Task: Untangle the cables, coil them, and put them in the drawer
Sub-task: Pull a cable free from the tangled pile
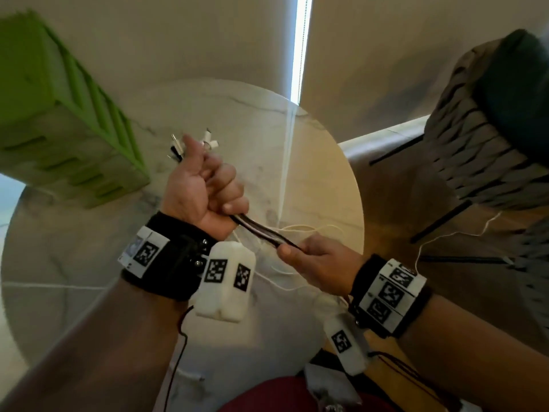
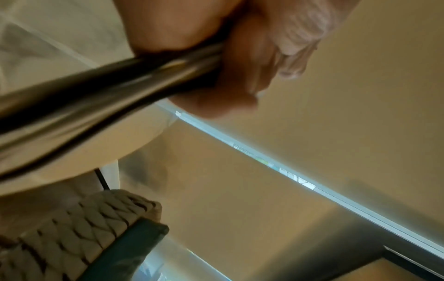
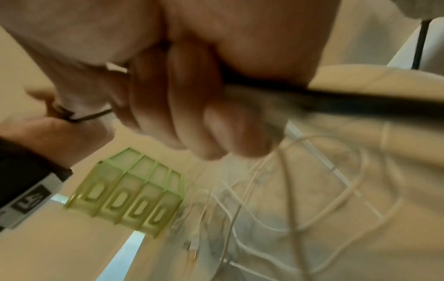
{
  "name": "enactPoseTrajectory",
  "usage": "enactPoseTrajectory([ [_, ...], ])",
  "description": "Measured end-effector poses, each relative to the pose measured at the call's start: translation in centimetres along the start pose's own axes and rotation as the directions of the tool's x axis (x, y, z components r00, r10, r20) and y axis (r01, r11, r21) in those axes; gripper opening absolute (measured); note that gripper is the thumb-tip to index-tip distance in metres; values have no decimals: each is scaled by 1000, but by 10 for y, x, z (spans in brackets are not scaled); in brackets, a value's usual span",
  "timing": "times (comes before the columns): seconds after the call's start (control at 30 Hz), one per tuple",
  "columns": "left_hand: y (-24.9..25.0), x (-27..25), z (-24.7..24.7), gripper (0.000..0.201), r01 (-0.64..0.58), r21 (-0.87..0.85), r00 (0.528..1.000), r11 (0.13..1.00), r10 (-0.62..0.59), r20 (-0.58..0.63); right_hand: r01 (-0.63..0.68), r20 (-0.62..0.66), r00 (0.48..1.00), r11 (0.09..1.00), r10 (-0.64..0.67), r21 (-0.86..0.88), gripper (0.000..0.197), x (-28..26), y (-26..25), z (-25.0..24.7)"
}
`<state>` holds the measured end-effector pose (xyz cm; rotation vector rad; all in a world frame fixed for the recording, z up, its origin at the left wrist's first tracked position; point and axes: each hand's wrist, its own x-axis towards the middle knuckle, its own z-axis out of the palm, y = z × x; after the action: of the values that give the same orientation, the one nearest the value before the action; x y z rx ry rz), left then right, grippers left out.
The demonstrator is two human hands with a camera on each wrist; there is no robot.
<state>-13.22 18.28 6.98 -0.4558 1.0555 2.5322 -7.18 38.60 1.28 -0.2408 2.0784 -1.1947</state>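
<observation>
My left hand [image 1: 208, 185] is raised over the round marble table [image 1: 74, 263] and grips a bundle of black and white cables [image 1: 258, 230] in its fist. Several connector ends [image 1: 178, 148] stick out above the thumb. The bundle runs taut down and right to my right hand [image 1: 300, 254], which pinches it. In the left wrist view the curled fingers [image 2: 252, 62] wrap the blurred bundle [image 2: 96, 98]. From the right wrist, curled fingers [image 3: 192, 114] hold the dark bundle [image 3: 360, 102]. The green drawer unit [image 1: 68, 129] stands at the table's far left, drawers facing me [image 3: 127, 195].
Thin white cables [image 1: 300, 227] lie in loose loops on the table under my hands [image 3: 264, 218]. A woven grey chair [image 1: 475, 144] stands to the right of the table [image 2: 72, 237]. Beige blinds with a bright gap hang behind.
</observation>
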Motion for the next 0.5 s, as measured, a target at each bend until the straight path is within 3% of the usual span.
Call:
enactPoseTrajectory([
  [0.07, 6, -9, -13, 62, -41, 87, 991, 995, 52, -121, 60, -106, 989, 927, -106, -370, 56, 7, -11, 17],
  [0.13, 10, -19, -20, 59, -130, 200, 940, 971, 185, -287, 39, -169, 973, 829, -159, -558, 46, 17, -23, 39],
  [0.23, 25, -32, -32, 56, -262, 242, 827, 934, 347, -442, 58, -65, 993, 870, -103, -490, 29, 32, -34, 63],
  [0.33, 47, -44, -52, 55, -275, 74, 839, 958, 277, -468, 165, 41, 986, 953, -160, -256, 38, 38, -44, 69],
  [0.37, 53, -49, -60, 54, -273, 4, 841, 962, 241, -485, 180, 23, 983, 949, -180, -259, 40, 40, -48, 70],
  [0.43, 59, -56, -77, 52, -287, -86, 816, 954, 196, -543, 182, -40, 974, 879, -222, -440, 39, 49, -54, 76],
  [0.5, 61, -63, -94, 50, -297, -97, 790, 950, 187, -584, 181, -4, 978, 857, -209, -483, 38, 54, -59, 88],
])
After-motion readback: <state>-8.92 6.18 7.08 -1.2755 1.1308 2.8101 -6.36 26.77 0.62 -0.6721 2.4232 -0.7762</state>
